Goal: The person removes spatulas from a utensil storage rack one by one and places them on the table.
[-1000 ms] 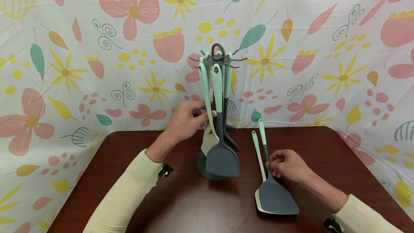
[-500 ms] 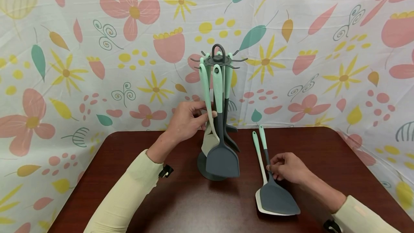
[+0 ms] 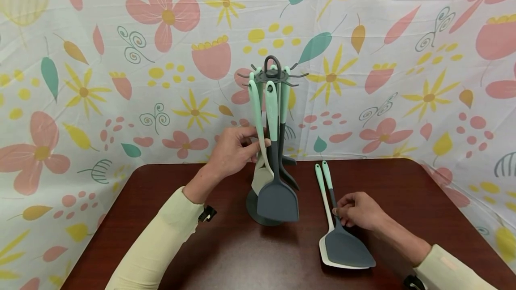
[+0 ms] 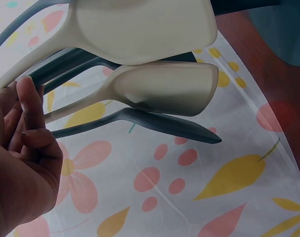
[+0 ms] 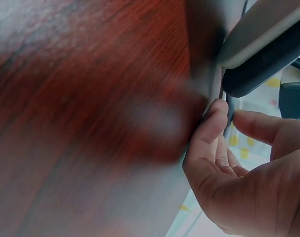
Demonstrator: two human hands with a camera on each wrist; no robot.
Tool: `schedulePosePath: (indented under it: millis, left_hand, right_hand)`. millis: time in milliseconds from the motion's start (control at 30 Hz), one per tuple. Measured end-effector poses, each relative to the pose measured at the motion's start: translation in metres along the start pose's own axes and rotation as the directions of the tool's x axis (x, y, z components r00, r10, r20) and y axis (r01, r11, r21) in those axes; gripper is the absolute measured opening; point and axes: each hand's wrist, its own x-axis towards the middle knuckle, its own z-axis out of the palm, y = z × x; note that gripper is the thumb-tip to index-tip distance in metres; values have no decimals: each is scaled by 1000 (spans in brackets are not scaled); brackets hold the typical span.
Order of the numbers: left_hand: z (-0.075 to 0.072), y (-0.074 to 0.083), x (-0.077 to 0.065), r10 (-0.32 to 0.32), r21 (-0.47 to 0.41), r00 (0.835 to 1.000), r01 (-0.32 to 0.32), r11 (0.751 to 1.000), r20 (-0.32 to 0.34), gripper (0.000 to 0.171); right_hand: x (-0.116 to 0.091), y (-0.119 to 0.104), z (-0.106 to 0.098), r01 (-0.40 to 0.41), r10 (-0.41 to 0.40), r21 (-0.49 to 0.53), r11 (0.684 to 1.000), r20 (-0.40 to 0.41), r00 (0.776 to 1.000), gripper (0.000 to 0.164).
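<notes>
A dark utensil stand (image 3: 272,74) with a ring on top carries several hanging tools with mint handles. My left hand (image 3: 233,151) reaches in among them, fingers curled round what looks like the stand's post, partly hidden by a beige spatula (image 3: 263,181). In the left wrist view that hand (image 4: 28,163) sits behind beige and dark tool heads. A grey turner (image 3: 278,200) hangs at the front. On the table, my right hand (image 3: 360,211) pinches the shaft of another grey turner (image 3: 348,249), which overlaps a cream turner (image 3: 324,254). Thumb and fingertips of the right hand (image 5: 229,168) meet at the shaft.
The dark wooden table (image 3: 225,254) ends at the back against a flower-printed cloth (image 3: 193,79). Under the hanging tools is the stand's round base (image 3: 254,209). Several hooks jut from the stand's top.
My right hand has drawn the grey turner slightly toward me, and its handle end now lies nearly level with the cream turner's. The left hand and stand stay put.
</notes>
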Motion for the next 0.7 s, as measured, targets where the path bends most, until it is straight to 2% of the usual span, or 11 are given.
schedulePosePath:
  millis: [700]
  left_hand:
    - [0,2,0,1,21,1000,-1,1000,-1,15]
  right_hand:
    - [1,3,-1,9,-9,-17,1000,0,1000,20]
